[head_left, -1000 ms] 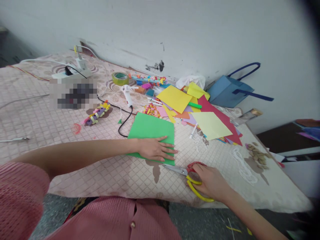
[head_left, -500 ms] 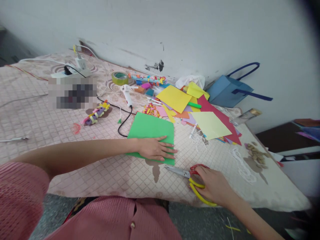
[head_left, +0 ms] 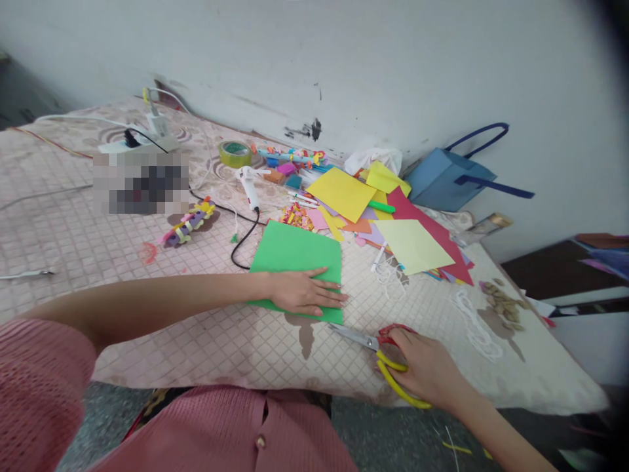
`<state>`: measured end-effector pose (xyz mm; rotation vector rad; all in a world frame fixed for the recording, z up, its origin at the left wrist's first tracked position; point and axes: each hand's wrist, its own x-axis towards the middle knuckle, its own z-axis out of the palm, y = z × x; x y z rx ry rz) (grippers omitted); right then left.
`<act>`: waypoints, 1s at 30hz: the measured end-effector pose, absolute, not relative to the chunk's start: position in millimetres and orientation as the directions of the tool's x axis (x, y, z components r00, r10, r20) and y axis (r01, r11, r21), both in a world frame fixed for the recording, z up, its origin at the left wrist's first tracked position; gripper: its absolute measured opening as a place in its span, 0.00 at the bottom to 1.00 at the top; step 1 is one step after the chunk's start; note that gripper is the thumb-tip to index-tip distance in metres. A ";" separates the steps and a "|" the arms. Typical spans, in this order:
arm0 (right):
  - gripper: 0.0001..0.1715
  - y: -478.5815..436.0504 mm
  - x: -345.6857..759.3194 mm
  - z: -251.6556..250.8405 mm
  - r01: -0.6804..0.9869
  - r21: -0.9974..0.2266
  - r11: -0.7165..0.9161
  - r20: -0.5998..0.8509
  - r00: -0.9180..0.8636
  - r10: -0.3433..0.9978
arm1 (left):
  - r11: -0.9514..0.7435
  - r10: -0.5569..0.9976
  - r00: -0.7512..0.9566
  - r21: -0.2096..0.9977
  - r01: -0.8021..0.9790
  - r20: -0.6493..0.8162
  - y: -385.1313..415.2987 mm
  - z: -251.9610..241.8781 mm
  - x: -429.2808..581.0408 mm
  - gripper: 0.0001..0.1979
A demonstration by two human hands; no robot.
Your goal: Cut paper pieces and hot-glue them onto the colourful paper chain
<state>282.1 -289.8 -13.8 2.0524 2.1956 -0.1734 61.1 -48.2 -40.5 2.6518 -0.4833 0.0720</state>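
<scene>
A green sheet (head_left: 295,252) lies on the quilted tablecloth in front of me. My left hand (head_left: 302,293) rests flat on its lower right part, fingers spread and pointing right, with fingertips at the sheet's right edge. To the right, my right hand (head_left: 425,364) is wrapped round the handles of scissors (head_left: 358,336) with one red and one yellow handle. Their blades point left and look closed or nearly so, with the tip just below the sheet's lower right corner.
Behind the sheet are a white glue gun (head_left: 249,187) with a black cord, coloured paper (head_left: 344,193), and green tape (head_left: 234,154). A blue bag (head_left: 449,178) stands by the wall. White string (head_left: 476,328) lies at right, a purple craft piece (head_left: 189,226) at left.
My right hand and the scissors have moved slightly to the right, away from my left hand. My left hand and the green sheet look the same.
</scene>
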 end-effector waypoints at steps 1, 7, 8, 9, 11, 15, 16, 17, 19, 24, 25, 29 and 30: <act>0.15 -290.0 282.5 -14.1 0.998 0.007 0.070 -0.171 -0.067 0.983 | -0.838 -0.330 0.933 0.410 -0.360 0.144 -47.9 -40.4 60.9 0.24; 0.15 -291.0 285.0 -17.4 0.993 0.007 0.118 -0.118 -0.116 0.986 | -0.803 -0.267 0.940 0.490 -0.339 0.212 -46.7 -38.6 59.4 0.19; 0.15 -291.0 284.7 -17.5 0.993 0.011 0.116 -0.122 -0.114 0.986 | -0.796 -0.249 0.944 0.509 -0.326 0.216 -46.4 -38.9 59.8 0.18; 0.15 -291.0 284.2 -17.4 0.994 0.017 0.110 -0.131 -0.107 0.986 | -0.789 -0.233 0.947 0.526 -0.316 0.220 -45.9 -39.7 60.6 0.17; 0.15 -290.7 282.8 -16.7 0.995 0.031 0.096 -0.153 -0.090 0.984 | -0.776 -0.208 0.950 0.553 -0.305 0.231 -44.8 -42.2 62.6 0.15; 0.16 -289.8 280.0 -14.6 0.995 0.046 0.084 -0.171 -0.075 0.982 | -0.750 -0.189 0.953 0.593 -0.295 0.235 -42.3 -47.1 66.3 0.10; 0.16 -289.5 279.4 -14.2 0.996 0.047 0.082 -0.170 -0.073 0.983 | -0.745 -0.187 0.954 0.599 -0.293 0.234 -41.9 -47.6 66.6 0.09; 0.16 -289.2 278.8 -14.0 0.996 0.045 0.080 -0.168 -0.071 0.983 | -0.741 -0.188 0.954 0.603 -0.294 0.234 -41.6 -47.8 66.8 0.08; 0.16 -288.5 277.6 -13.8 0.997 0.040 0.072 -0.163 -0.065 0.985 | -0.738 -0.189 0.953 0.606 -0.297 0.237 -41.2 -47.8 66.6 0.07; 0.15 -287.1 276.2 -14.6 0.998 0.036 0.056 -0.142 -0.050 0.989 | -0.739 -0.193 0.948 0.599 -0.309 0.251 -40.4 -48.7 66.6 0.08; 0.15 -286.8 276.1 -14.7 0.998 0.035 0.053 -0.138 -0.048 0.989 | -0.739 -0.196 0.947 0.596 -0.314 0.256 -40.1 -49.0 66.8 0.08; 0.15 -284.3 274.2 -13.9 0.998 0.027 0.048 -0.124 -0.045 0.991 | -0.737 -0.203 0.943 0.593 -0.325 0.264 -39.1 -49.5 67.5 0.08; 0.14 -283.2 272.9 -13.5 0.998 0.022 0.052 -0.121 -0.049 0.991 | -0.736 -0.202 0.942 0.593 -0.326 0.266 -39.1 -49.3 67.5 0.08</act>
